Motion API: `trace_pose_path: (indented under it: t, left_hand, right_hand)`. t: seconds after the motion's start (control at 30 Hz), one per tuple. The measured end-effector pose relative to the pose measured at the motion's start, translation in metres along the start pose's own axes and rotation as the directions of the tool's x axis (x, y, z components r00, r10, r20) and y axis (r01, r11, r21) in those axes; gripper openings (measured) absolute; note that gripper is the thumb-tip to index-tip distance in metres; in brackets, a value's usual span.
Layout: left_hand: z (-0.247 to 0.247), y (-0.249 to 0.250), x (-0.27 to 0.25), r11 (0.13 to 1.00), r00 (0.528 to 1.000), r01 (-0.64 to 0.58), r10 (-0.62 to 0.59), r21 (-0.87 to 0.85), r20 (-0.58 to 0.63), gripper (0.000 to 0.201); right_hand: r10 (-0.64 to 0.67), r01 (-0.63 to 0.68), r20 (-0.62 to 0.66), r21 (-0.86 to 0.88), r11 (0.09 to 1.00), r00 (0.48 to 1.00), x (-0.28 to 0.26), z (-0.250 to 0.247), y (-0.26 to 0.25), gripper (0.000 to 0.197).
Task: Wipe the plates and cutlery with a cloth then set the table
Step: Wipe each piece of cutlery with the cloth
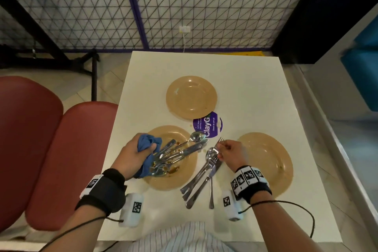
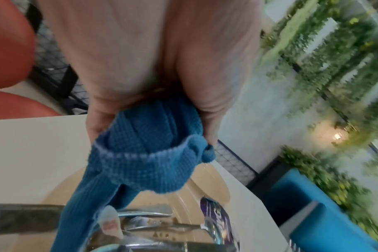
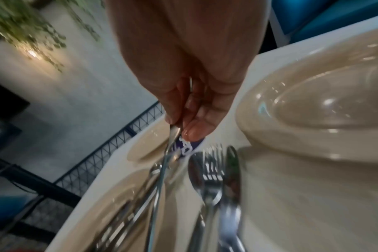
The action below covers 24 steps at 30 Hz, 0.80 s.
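Blue cloth point(image 1: 147, 150) bunched tight in my left hand point(image 1: 133, 154), fingers curled right round it, and its tail hangs down over the near-left plate point(image 1: 185, 172). From the left wrist the same cloth point(image 2: 145, 153) bulges out between my palm and fingertips, hovering over that plate's rim. That plate carries a heap of dirty cutlery point(image 1: 176, 154), spoons and knives crossed over brown food smears, with one spoon bowl poking past the far rim.

Over on the other side, my right hand point(image 1: 232, 154) pinches a fork point(image 1: 220, 141), thumb and forefinger closed on its neck, the tines pointing away from me; the other fingers are curled in. The right wrist shows that pinch close up, my fingertips point(image 3: 192, 131) clamped on thin metal, though the picture is blurred there. Just below that hand lies a second pile of cutlery point(image 1: 204, 178) straight on the white table point(image 1: 255, 92), between the two near plates, handles fanned toward me.

Right of the hand sits another tan plate point(image 1: 272, 161), partly hidden by my wrist. A third tan plate point(image 1: 191, 97) sits farther back, near the table's middle, and its near edge overlaps a round purple sticker point(image 1: 207, 126). Red seats point(image 1: 61, 149) stand to the left of the table.
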<state>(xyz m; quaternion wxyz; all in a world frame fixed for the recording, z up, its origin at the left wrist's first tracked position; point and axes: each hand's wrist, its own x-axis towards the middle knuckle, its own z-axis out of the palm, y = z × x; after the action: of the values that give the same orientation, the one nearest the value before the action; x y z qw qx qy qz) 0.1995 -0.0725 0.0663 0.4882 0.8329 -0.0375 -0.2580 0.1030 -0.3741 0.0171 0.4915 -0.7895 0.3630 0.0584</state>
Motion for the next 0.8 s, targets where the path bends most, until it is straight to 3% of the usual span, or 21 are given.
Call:
trace_pose_path:
  t: [0.17, 0.37, 0.6, 0.8]
  left_hand:
    - [-0.004, 0.002, -0.009, 0.975, 0.995, 0.043, -0.06, -0.217, -0.074, 0.021]
    - [-0.018, -0.013, -0.006, 0.938, 0.982, 0.077, -0.131, -0.338, -0.139, 0.028]
    - [-0.032, -0.025, -0.008, 0.903, 0.973, 0.116, -0.186, -0.414, -0.133, 0.028]
    - [-0.044, -0.033, -0.013, 0.909, 0.982, 0.104, -0.159, -0.403, -0.106, 0.024]
  right_hand:
    - [0.059, -0.056, 0.046, -0.063, 0.996, 0.997, -0.014, 0.019, 0.013, 0.01]
    - [-0.014, 0.007, -0.021, -0.299, 0.954, 1.0, -0.01, 0.03, 0.011, 0.026]
    - [-0.115, 0.082, -0.062, -0.39, 0.917, 0.991, 0.0, 0.044, -0.011, 0.022]
    - [0.009, -0.025, -0.046, -0.371, 0.928, 0.999, 0.03, 0.06, -0.04, 0.029]
